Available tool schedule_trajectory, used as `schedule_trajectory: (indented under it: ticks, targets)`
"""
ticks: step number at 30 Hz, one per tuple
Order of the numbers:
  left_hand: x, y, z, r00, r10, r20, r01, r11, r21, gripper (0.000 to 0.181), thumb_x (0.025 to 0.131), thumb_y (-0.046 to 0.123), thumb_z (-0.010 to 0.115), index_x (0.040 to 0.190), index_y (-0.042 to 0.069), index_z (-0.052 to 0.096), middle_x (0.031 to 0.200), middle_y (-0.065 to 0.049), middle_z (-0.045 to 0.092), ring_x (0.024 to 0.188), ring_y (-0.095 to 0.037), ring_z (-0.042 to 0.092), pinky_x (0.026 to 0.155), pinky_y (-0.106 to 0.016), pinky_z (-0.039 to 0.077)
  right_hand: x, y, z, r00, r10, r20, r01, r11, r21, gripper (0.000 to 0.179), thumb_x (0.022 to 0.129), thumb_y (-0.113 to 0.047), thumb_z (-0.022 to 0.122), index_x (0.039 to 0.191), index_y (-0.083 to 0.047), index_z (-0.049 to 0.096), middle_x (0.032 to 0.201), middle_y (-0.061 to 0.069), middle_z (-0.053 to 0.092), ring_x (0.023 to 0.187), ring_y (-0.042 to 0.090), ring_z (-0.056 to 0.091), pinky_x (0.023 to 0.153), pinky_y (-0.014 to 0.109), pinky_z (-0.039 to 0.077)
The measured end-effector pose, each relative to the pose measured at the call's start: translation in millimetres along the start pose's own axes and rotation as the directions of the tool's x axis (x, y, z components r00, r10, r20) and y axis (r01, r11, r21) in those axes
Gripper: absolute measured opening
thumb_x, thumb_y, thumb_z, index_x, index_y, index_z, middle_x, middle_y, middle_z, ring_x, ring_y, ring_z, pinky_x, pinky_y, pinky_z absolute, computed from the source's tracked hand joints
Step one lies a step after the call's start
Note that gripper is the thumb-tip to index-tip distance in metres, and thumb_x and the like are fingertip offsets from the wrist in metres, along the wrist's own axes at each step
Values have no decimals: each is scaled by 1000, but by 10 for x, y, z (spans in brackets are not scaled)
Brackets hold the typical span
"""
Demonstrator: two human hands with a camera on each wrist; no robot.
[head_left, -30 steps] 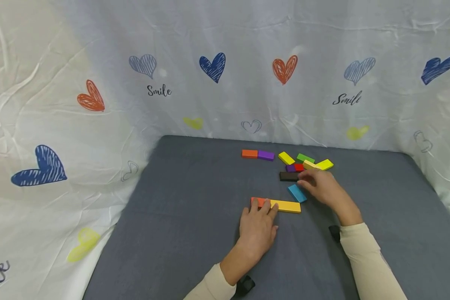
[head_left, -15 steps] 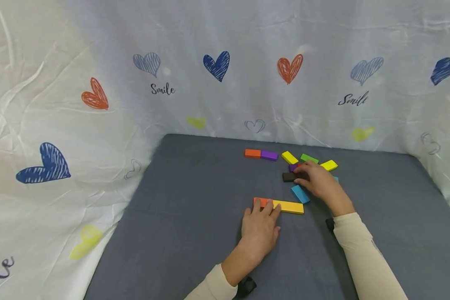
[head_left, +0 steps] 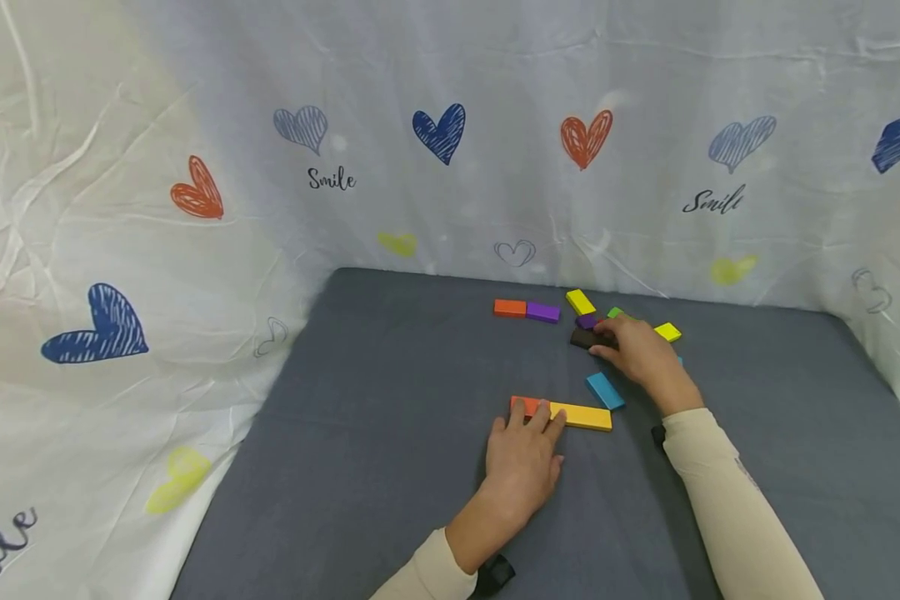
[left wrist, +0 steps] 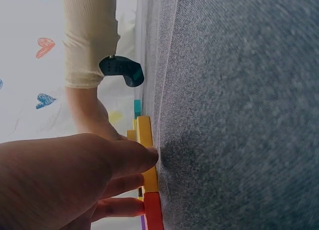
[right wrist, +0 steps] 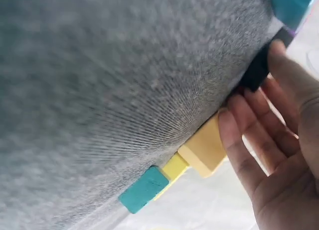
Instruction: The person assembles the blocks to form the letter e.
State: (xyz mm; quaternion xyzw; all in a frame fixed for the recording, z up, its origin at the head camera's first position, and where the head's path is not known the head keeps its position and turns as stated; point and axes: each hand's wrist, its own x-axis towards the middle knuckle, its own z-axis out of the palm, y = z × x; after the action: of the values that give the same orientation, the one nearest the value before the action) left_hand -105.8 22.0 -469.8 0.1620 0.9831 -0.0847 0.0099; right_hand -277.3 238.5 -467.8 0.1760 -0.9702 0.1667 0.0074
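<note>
My left hand (head_left: 523, 467) rests its extended fingers on a red-orange block (left wrist: 153, 212) and the end of the longer yellow-orange block (head_left: 588, 417) joined to it in line. Further back, my right hand (head_left: 645, 358) pinches a black block (head_left: 583, 338), thumb on its near face and fingers behind. The black block lies slanted on the cloth against a small purple block (head_left: 587, 321). A blue block (head_left: 605, 390) sits between the two hands. Beside the right fingers in the right wrist view is a tan block (right wrist: 205, 145). The red block of the pile is hidden.
An orange block (head_left: 510, 308) and a purple one (head_left: 543, 312) lie end to end at the back. Yellow blocks (head_left: 580, 302) and a green block (head_left: 615, 312) surround the right hand. Behind the grey-covered table (head_left: 375, 375) hangs a white curtain (head_left: 510, 67) printed with hearts.
My right hand has taken hold of the black block and pushed it back, turning it aslant. The small purple and nearby yellow blocks have shifted too. My left hand stays on its blocks.
</note>
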Motion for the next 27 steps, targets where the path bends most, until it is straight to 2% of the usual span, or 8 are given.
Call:
schedule_trajectory:
  ticks: [5,10,14,19,23,27]
  targets:
    - [-6,-1,5,1000,1,2,-1,1000,1,64,101,61,62,160,43,45,163,14,45,145,-21,44,99,-39,49,58,18,-8,999,49,-15,-50,997,-55,36,97,-18,80,121,7,72,110,21,66,98,39,66,92,57,55]
    - [-8,-6,-5,1000,5,12,-5,1000,2,64,102,61,61,161,43,44,163,15,44,146,-21,43,100,-38,49,78,29,-41,997,70,32,-68,997,-36,38,97,-18,79,122,8,70,114,24,68,100,40,65,95,59,54]
    - [-1,-10,-8,1000,5,12,-5,1000,1,64,102,61,61,161,43,44,163,15,44,146,-21,43,100,-38,49,74,19,-56,998,34,60,-36,999,34,40,97,-20,79,123,9,70,115,25,71,102,39,67,95,58,54]
    - [1,-20,-7,1000,6,8,-6,1000,-3,64,102,61,61,161,43,44,163,14,44,146,-21,43,102,-39,49,55,-68,-87,996,-34,83,25,994,110,39,96,-22,81,120,8,72,107,21,74,93,33,69,89,54,57]
    - [0,-25,-2,1000,11,8,-11,1000,-8,65,102,61,62,161,43,44,163,14,44,147,-21,43,102,-40,49,30,-176,-118,991,-62,114,48,991,127,37,94,-23,83,116,5,74,103,16,74,87,28,67,87,53,58]
    - [-4,-20,-7,1000,16,19,-16,1000,-12,65,101,61,62,161,43,43,163,15,44,146,-21,42,102,-39,49,-13,-267,-109,985,-71,159,52,991,121,36,94,-24,83,116,3,74,105,13,75,90,26,69,89,52,58]
